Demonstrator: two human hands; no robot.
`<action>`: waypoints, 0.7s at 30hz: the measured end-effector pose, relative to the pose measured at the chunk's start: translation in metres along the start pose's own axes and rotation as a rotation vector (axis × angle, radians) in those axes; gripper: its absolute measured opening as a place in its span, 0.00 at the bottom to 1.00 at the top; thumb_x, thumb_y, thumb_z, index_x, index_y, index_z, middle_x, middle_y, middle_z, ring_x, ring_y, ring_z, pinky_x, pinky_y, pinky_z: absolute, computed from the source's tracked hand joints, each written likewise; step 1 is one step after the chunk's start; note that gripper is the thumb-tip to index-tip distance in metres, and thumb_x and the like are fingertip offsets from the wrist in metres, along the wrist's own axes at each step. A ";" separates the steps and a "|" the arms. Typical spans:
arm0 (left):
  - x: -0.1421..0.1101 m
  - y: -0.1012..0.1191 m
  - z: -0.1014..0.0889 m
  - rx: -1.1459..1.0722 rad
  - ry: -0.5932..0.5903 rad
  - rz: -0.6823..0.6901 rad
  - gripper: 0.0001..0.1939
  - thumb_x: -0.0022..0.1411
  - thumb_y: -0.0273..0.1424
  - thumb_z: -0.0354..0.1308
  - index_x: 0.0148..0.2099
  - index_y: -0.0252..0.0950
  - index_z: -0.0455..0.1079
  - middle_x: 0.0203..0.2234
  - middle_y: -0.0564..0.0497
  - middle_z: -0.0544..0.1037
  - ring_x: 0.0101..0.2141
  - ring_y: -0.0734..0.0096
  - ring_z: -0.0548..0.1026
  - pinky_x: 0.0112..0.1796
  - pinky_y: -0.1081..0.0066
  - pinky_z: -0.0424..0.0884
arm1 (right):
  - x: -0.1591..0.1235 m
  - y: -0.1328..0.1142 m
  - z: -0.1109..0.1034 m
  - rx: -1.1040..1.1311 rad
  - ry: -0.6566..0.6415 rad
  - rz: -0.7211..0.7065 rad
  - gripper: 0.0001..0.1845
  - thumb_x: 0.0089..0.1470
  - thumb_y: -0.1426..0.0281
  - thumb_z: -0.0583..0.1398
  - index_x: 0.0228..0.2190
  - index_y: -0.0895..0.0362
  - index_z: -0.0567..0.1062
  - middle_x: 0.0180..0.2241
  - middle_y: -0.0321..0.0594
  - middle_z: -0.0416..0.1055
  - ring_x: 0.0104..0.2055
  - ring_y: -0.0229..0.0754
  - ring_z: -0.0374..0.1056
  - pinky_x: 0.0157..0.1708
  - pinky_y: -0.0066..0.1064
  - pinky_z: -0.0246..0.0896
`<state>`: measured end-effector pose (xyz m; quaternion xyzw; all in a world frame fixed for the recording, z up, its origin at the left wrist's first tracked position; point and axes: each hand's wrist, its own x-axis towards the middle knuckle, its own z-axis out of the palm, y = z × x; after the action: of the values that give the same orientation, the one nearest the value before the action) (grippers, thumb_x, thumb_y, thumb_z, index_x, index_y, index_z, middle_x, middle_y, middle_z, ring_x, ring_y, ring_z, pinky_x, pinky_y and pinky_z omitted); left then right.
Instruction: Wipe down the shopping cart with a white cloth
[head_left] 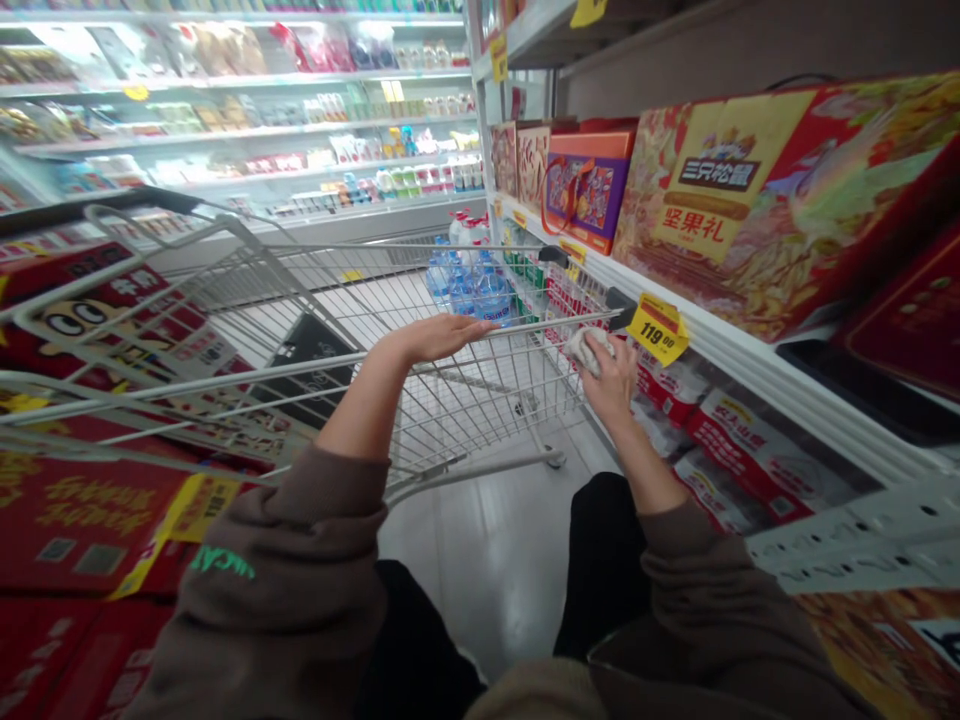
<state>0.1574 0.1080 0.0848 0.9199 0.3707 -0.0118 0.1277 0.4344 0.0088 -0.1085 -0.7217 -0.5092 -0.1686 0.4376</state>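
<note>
Cart [330, 366] (wire), shiny floor [484, 560], lit shelves [247, 128]

The camera sits up on the person's head, facing forward and down, over the legs [604, 560] to the floor [495, 560]. The left hand [446, 338] and right hand [606, 370] are close, mid-view. The cart [540, 324] crosses just ahead, a shelf [750, 370] runs away along the near right, and bright cooler shelves [375, 212] stand farther off, upper left.
</note>
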 end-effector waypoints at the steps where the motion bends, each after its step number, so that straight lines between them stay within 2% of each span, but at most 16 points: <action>1: 0.001 0.000 0.001 -0.031 -0.028 0.037 0.39 0.69 0.59 0.32 0.67 0.44 0.67 0.66 0.52 0.69 0.64 0.61 0.68 0.64 0.66 0.59 | 0.000 -0.005 0.003 -0.003 0.006 0.027 0.27 0.57 0.70 0.58 0.57 0.46 0.74 0.58 0.45 0.66 0.57 0.51 0.59 0.56 0.47 0.60; 4: 0.004 0.000 0.001 -0.100 -0.071 0.103 0.37 0.69 0.59 0.36 0.70 0.47 0.63 0.68 0.53 0.66 0.65 0.62 0.66 0.64 0.66 0.58 | -0.004 -0.025 0.011 -0.016 0.046 0.139 0.26 0.56 0.70 0.58 0.56 0.47 0.76 0.57 0.46 0.66 0.56 0.52 0.59 0.56 0.48 0.59; 6: 0.006 -0.001 0.001 -0.126 -0.079 0.147 0.35 0.69 0.57 0.39 0.70 0.51 0.61 0.68 0.56 0.65 0.65 0.62 0.66 0.64 0.66 0.59 | -0.011 -0.039 0.014 -0.021 0.045 0.164 0.25 0.57 0.69 0.58 0.56 0.48 0.76 0.57 0.48 0.66 0.56 0.53 0.58 0.56 0.49 0.59; 10: 0.008 -0.005 0.001 -0.128 -0.078 0.192 0.33 0.70 0.55 0.41 0.70 0.51 0.61 0.67 0.56 0.67 0.64 0.62 0.67 0.63 0.65 0.60 | -0.025 -0.057 0.015 -0.020 -0.027 0.038 0.28 0.58 0.69 0.58 0.60 0.46 0.73 0.60 0.47 0.65 0.58 0.53 0.57 0.56 0.49 0.59; 13: 0.006 -0.003 0.001 -0.156 -0.070 0.194 0.33 0.68 0.54 0.42 0.69 0.49 0.64 0.66 0.55 0.68 0.63 0.63 0.68 0.63 0.66 0.60 | -0.026 -0.056 0.010 -0.005 -0.041 0.001 0.27 0.58 0.70 0.58 0.59 0.45 0.73 0.60 0.46 0.65 0.59 0.53 0.57 0.58 0.49 0.58; 16: 0.004 0.002 0.002 -0.184 -0.069 0.172 0.32 0.67 0.52 0.44 0.68 0.50 0.66 0.66 0.58 0.68 0.63 0.63 0.68 0.64 0.66 0.58 | -0.020 -0.046 0.006 -0.007 0.020 0.115 0.27 0.58 0.69 0.57 0.59 0.47 0.73 0.60 0.47 0.64 0.59 0.53 0.57 0.58 0.49 0.59; 18: 0.004 0.003 0.002 -0.181 -0.058 0.161 0.31 0.67 0.52 0.44 0.67 0.50 0.67 0.65 0.58 0.69 0.63 0.63 0.67 0.64 0.66 0.58 | -0.014 -0.041 0.005 -0.019 0.055 0.184 0.31 0.57 0.69 0.57 0.62 0.49 0.69 0.60 0.48 0.63 0.59 0.54 0.58 0.58 0.49 0.60; 21: 0.006 0.002 0.005 -0.161 -0.024 0.144 0.31 0.67 0.52 0.44 0.65 0.48 0.69 0.64 0.56 0.71 0.62 0.62 0.68 0.63 0.66 0.59 | -0.012 -0.043 0.008 -0.024 0.059 0.200 0.34 0.55 0.69 0.58 0.64 0.49 0.66 0.60 0.48 0.63 0.58 0.54 0.58 0.57 0.49 0.61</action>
<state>0.1629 0.1095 0.0795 0.9307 0.3018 0.0160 0.2062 0.3897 0.0124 -0.1017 -0.7689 -0.4193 -0.1512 0.4583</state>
